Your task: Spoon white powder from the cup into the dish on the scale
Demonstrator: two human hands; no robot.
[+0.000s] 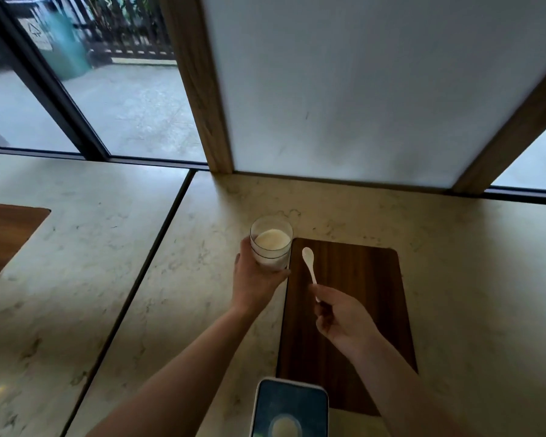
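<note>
A clear cup [271, 241] holding white powder stands on the pale stone counter, at the far left corner of a dark wooden board [353, 310]. My left hand [256, 279] is wrapped around the cup's near side. My right hand [341, 320] pinches the handle of a small white spoon [310, 266] above the board; its bowl points away from me, just right of the cup, and looks empty. At the bottom edge lies a flat white-rimmed device [292, 408] with a blue top and a pale oval patch; whether it is the scale with a dish I cannot tell.
The stone counter [108, 263] has a dark seam running diagonally to the left. Another wooden board [4, 238] sits at the far left. A frosted panel in wooden posts [360, 89] and a glass wall rise behind the counter.
</note>
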